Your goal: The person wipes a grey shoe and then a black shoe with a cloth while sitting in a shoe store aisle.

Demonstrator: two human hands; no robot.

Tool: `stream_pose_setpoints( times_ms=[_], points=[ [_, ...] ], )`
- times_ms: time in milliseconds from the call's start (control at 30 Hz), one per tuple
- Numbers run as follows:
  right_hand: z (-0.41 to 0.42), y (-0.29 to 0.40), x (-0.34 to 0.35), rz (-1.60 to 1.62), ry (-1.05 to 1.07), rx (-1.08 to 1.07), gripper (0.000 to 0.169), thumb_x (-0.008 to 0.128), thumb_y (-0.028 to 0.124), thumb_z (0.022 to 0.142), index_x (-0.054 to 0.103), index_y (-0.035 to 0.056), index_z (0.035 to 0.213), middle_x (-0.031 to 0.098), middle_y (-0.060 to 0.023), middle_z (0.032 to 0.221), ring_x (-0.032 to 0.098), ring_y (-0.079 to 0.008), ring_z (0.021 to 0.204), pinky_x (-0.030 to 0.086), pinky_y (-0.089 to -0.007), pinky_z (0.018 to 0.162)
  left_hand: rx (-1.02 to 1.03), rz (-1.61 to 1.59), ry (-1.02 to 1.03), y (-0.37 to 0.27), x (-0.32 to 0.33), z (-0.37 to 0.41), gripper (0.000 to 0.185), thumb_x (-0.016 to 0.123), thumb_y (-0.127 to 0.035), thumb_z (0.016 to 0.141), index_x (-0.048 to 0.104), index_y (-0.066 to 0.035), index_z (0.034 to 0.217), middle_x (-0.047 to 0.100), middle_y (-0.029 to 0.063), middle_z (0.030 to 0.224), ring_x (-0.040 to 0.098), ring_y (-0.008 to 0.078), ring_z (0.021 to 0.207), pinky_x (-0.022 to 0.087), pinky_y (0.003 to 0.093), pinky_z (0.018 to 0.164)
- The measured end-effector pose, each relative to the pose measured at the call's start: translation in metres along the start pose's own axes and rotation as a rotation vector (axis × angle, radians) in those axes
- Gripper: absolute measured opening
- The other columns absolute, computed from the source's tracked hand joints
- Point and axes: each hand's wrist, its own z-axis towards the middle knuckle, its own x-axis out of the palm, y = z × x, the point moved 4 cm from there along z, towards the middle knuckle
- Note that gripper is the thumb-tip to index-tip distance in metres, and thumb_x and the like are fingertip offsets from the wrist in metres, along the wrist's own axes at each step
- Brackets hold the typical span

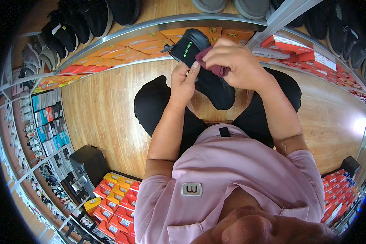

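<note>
A black shoe [218, 88] with a green zigzag stitch hangs tilted in front of me, above the floor between my knees. My left hand [184, 80] grips its near side, with the thumb across the upper. In my right hand [235, 62] is a bunched dark red cloth [213, 62], pressed against the shoe's side close to my left thumb. The fingers of my right hand hide part of the cloth and the shoe. A dark loop or tab sticks out at the shoe's far left end.
Ahead stands a metal-edged shelf [152, 21] with black and grey shoes, above orange shoe boxes [134, 45]. Red boxes [317, 61] fill the right part. Shoe racks [33, 170] line the left. Behind on the left are a black box [88, 164] and stacked red and yellow boxes [116, 207].
</note>
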Motion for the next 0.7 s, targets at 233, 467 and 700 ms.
stream_pose_setpoints(
  times_ms=[233,467,700],
  points=[
    [0.002,-0.006,0.005,-0.038,-0.220,0.019,0.036,0.075,-0.012,0.067,0.075,0.0062,0.098,0.074,-0.0070,0.104,0.068,-0.0313,0.100,0.055,-0.0404,0.081,-0.062,-0.099,-0.043,0.001,-0.002,0.004,0.019,0.063,-0.018,0.107,0.072,-0.001,0.104,0.061,-0.0040,0.090,0.051,0.0071,0.082,0.041,0.0256,0.074],
    [-0.009,-0.012,0.004,0.131,0.213,0.101,0.031,0.067,-0.010,0.070,0.073,0.0087,0.093,0.073,-0.0070,0.097,0.066,-0.0318,0.099,0.054,-0.0420,0.079,-0.185,-0.211,-0.132,0.005,-0.014,0.001,0.027,0.066,-0.019,0.106,0.066,-0.005,0.083,0.054,-0.0058,0.079,0.047,0.0050,0.076,0.038,0.0241,0.068],
    [-0.005,-0.009,0.003,0.174,0.043,0.083,0.032,0.063,-0.014,0.069,0.075,0.0059,0.092,0.074,-0.0080,0.097,0.067,-0.0319,0.099,0.055,-0.0401,0.080,-0.224,-0.358,-0.118,0.003,-0.010,0.003,0.020,0.065,-0.020,0.106,0.071,-0.006,0.093,0.065,-0.0043,0.089,0.055,0.0057,0.081,0.042,0.0237,0.075]
  ],
)
